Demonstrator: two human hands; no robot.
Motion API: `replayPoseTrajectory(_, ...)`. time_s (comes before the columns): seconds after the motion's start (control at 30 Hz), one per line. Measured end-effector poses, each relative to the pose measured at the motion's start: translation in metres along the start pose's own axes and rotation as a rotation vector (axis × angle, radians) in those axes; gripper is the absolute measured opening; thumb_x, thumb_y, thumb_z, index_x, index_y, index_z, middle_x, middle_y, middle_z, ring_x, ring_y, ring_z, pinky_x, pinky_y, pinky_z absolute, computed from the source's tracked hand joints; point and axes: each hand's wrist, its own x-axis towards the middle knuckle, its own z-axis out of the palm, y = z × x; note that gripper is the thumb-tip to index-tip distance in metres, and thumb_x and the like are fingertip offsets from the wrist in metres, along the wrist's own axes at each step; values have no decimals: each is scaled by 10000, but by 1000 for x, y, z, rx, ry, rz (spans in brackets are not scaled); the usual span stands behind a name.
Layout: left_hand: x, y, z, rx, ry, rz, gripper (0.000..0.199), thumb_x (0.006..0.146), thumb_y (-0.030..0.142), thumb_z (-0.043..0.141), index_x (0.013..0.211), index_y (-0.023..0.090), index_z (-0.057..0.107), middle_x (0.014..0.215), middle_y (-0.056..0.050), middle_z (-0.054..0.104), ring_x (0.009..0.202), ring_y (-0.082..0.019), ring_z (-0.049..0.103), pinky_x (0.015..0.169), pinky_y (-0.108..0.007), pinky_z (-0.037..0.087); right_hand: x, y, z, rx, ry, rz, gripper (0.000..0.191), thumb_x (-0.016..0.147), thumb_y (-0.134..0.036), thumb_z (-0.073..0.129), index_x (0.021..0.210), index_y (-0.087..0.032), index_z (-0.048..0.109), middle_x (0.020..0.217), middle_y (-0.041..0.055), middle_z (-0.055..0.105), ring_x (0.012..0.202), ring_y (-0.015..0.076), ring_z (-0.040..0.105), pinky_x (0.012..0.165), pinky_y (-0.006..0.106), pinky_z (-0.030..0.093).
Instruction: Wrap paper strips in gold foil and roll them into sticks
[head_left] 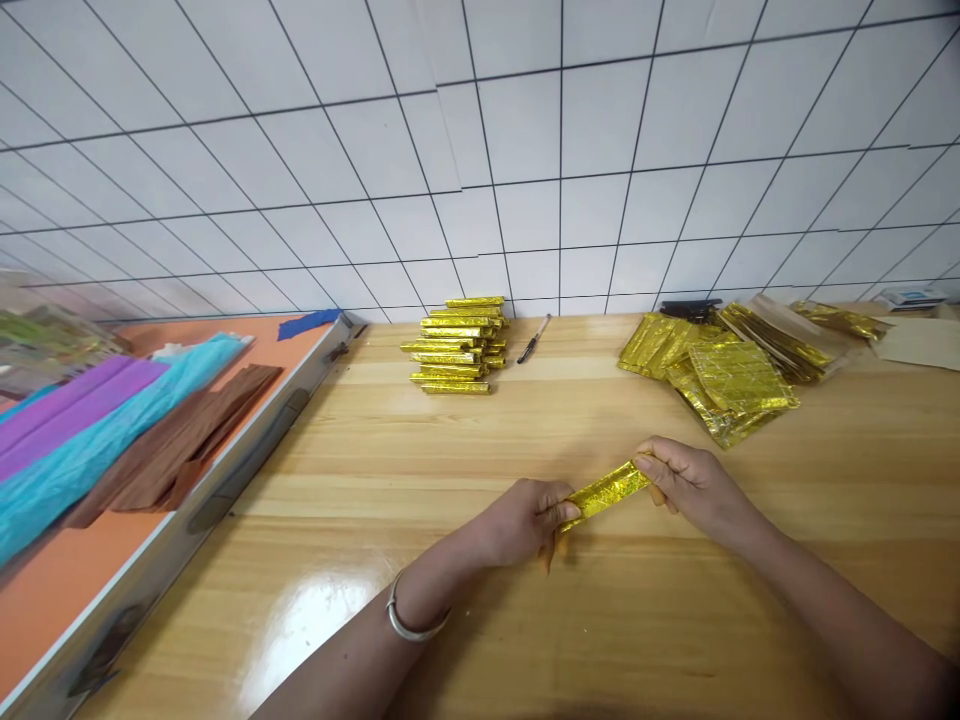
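A narrow folded strip of shiny gold foil paper (609,489) stretches between my two hands, just above the wooden table (322,560). My left hand (529,520), with a silver bangle at its wrist, pinches the strip's lower left end. At the upper right end, my right hand (686,482) grips it between thumb and fingers. Beyond my hands is a stack of similar folded gold strips (456,345). Flat gold foil sheets (739,375) lie in a loose pile at the back right.
A pen (533,338) lies beside the stack. At left, an orange-surfaced board with a raised edge (247,470) bears purple paper (71,405), blue paper (142,415) and brown paper (176,440). A black object (690,309) sits near the tiled wall (525,130).
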Motion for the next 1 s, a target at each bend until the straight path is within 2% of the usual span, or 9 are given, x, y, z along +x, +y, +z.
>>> replayPoseTrajectory(0.17,0,5,-3,-1,-37,102,415,870,491,426,808,112,582,775,-53,630,665,-112,558,630,-209,414,-2,-3,3,-112,32,-81,283,898,-428,374,773,-205,494,556,-51,413,518,101,400,502,221,312)
replayPoseTrajectory(0.23,2,8,1,-36,-61,133,419,858,499,446,874,109,600,826,-64,629,700,-119,549,643,-212,416,-3,-6,11,-148,-18,-125,272,903,-411,367,789,-203,500,593,-41,451,550,104,427,522,221,319)
replayPoseTrajectory(0.33,5,10,10,-116,-92,122,458,857,530,417,913,109,586,816,-79,637,661,-121,550,601,-217,425,-7,-10,28,-214,-126,-185,269,911,-387,353,801,-198,507,641,-23,509,584,111,459,545,226,326)
replayPoseTrajectory(0.43,5,11,18,-171,-78,38,474,850,562,395,870,118,560,715,-69,633,545,-111,533,500,-207,408,-11,-13,38,-238,-117,-218,281,917,-378,340,806,-192,518,640,-17,511,581,111,461,550,230,329)
replayPoseTrajectory(0.53,2,12,18,-197,-60,30,451,849,556,401,820,127,535,661,-51,616,517,-103,524,472,-192,390,-12,-12,31,-191,-62,-228,273,913,-373,357,815,-193,537,643,-19,509,581,107,465,550,226,337)
replayPoseTrajectory(0.63,1,11,11,-205,-19,87,412,850,521,435,790,123,525,674,-44,602,556,-102,535,527,-198,410,-10,-11,13,-133,76,-150,253,899,-388,389,833,-203,549,591,-35,466,543,105,440,514,222,331)
replayPoseTrajectory(0.73,1,9,4,-183,12,78,396,847,516,439,782,132,509,664,-20,562,544,-106,541,534,-214,429,-9,-10,0,-104,160,-94,248,888,-396,412,793,-209,544,553,-45,421,510,102,405,487,223,316)
replayPoseTrajectory(0.87,0,8,-2,83,150,72,393,878,490,392,721,147,499,574,29,495,470,-75,474,494,-190,373,-8,-8,-3,-91,141,-68,243,878,-403,423,798,-210,548,542,-49,423,500,101,398,476,224,314)
replayPoseTrajectory(1.0,0,4,-8,180,252,123,367,891,437,391,735,142,545,632,13,531,534,-83,494,549,-198,381,-5,-3,-4,-10,4,-8,255,876,-423,412,864,-207,547,611,-30,527,529,108,460,509,228,368)
